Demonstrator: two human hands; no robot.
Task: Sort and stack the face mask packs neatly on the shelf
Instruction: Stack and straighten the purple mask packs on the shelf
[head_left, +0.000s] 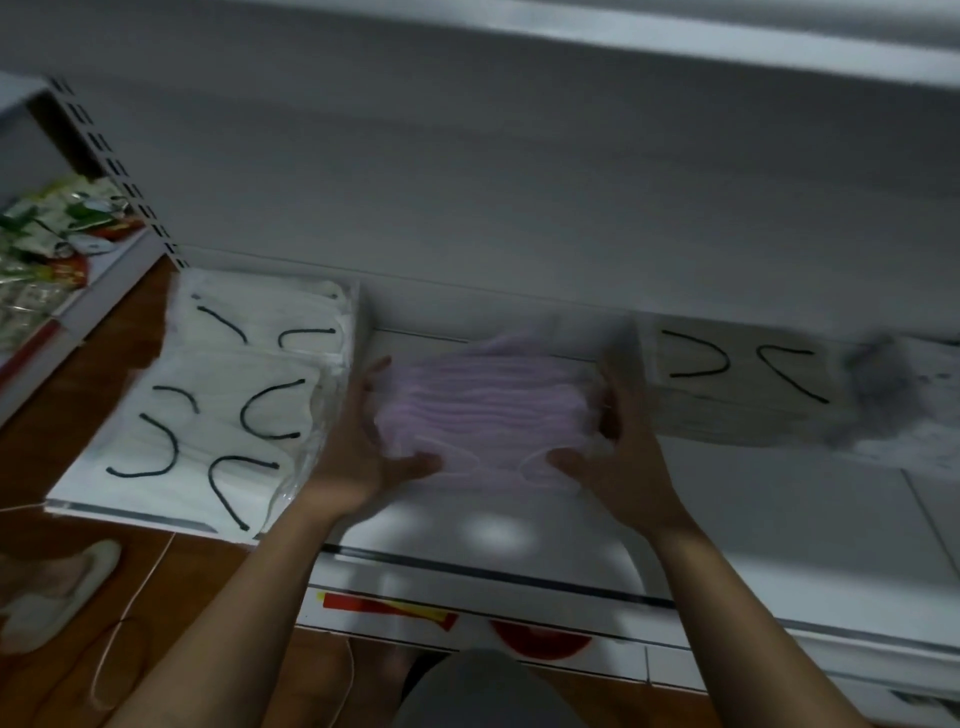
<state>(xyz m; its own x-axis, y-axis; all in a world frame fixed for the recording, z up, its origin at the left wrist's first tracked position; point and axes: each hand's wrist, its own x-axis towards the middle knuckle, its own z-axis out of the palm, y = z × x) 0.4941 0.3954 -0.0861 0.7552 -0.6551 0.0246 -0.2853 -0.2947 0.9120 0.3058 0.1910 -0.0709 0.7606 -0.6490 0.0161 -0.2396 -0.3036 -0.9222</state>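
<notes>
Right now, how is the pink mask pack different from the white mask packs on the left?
The pink mask pack is pink with pink loops; the white mask packs have black loops. The pink mask pack is gripped by the left hand and right hand; the white mask packs lie untouched. Both are at the same shelf.

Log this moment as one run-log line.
step: setting pink mask pack on shelf | left hand: grips left end | right hand: grips right end | neighbours: white mask packs left, beige pack right
</notes>
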